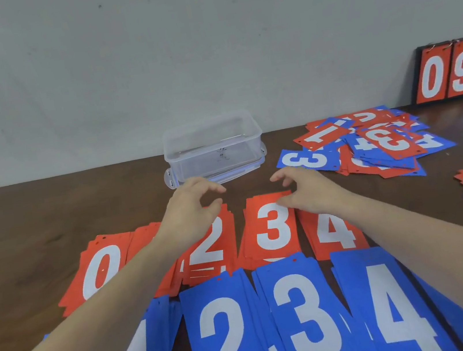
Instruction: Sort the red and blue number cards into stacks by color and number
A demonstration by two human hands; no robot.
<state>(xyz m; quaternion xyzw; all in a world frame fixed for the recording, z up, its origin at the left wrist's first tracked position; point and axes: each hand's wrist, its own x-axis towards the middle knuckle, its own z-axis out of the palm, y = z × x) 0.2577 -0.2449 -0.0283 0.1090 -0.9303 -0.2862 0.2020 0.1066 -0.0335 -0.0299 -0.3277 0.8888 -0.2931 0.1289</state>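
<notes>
Both hands hover empty with fingers loosely curled: left hand (190,209) over the red "2" card stack (208,245), right hand (308,190) at the red "3" card stack (273,229). Blue number card stacks (304,315) line the dark wooden counter (21,233) nearest the camera, and a mixed unsorted card pile (371,144) lies far right beside a clear plastic box (213,147).

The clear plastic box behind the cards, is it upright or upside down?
Upside down: the clear plastic box rests on its lid, latch tabs at table level.
</notes>
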